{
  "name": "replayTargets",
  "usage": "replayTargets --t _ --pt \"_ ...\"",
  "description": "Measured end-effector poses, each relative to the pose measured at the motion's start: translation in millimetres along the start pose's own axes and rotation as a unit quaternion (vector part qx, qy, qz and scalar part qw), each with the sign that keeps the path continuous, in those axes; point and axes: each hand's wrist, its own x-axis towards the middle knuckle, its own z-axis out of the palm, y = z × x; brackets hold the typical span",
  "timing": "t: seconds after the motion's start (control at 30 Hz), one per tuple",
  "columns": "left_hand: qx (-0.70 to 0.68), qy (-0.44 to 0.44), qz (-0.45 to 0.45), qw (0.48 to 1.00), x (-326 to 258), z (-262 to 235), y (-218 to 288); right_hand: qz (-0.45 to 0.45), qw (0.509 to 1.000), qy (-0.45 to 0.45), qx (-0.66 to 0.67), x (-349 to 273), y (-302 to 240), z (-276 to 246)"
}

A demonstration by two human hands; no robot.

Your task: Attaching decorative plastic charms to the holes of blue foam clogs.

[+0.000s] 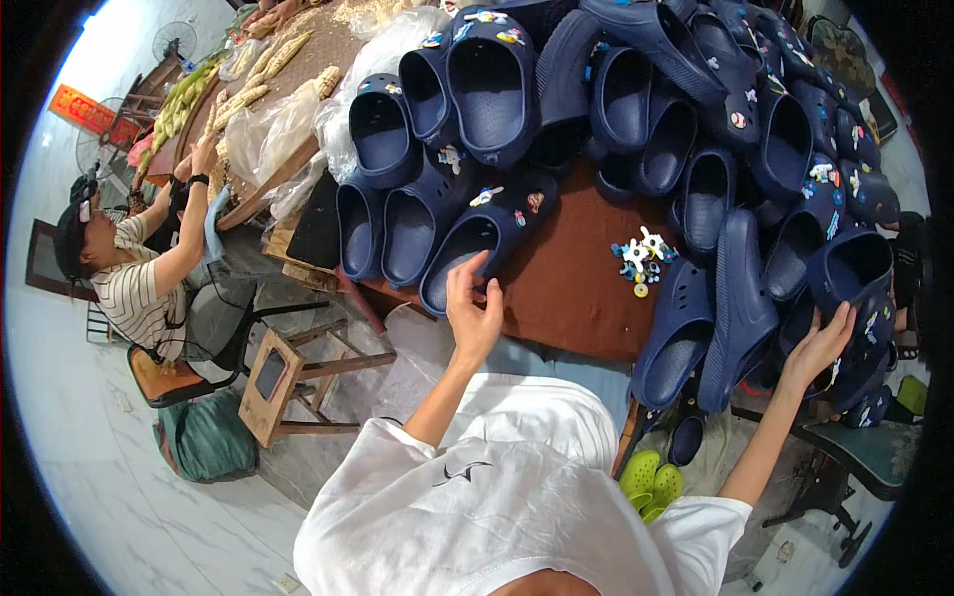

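My left hand (473, 310) is at the heel of a navy clog (507, 226) with small charms on its top, on the near left of the brown cloth. Its fingers are curved and apart, touching or just above the clog's rim. At the right, my right hand (821, 346) has its fingers against the heel end of another navy clog (851, 268); part of the grip is hidden. Between the hands, a small heap of white, blue and yellow charms (641, 260) lies on the brown cloth (571, 298).
A big pile of navy clogs (636, 99) covers the table's far and right sides. Lime green clogs (651, 482) are low near my right arm. On the left are a wooden stool (273, 382), a seated person (149, 268), and corn cobs (283, 60) beside plastic bags (268, 134).
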Motion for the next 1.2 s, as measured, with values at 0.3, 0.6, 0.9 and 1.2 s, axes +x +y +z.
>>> replayTargets --t 0.3,0.6,0.9,1.2 --pt "0.131 0.001 0.095 0.987 29 11 -7 -0.113 0.988 -0.057 -0.093 -111 -26 6" --pt "0.066 -0.044 0.034 0.996 34 22 -26 -0.034 0.851 -0.519 -0.073 -230 -2 123" --pt "0.066 -0.038 -0.001 0.997 9 9 -6 0.059 0.816 -0.574 -0.023 -236 25 197" --pt "-0.043 -0.105 -0.098 0.989 37 11 -8 0.222 0.784 -0.576 0.066 -227 36 250"
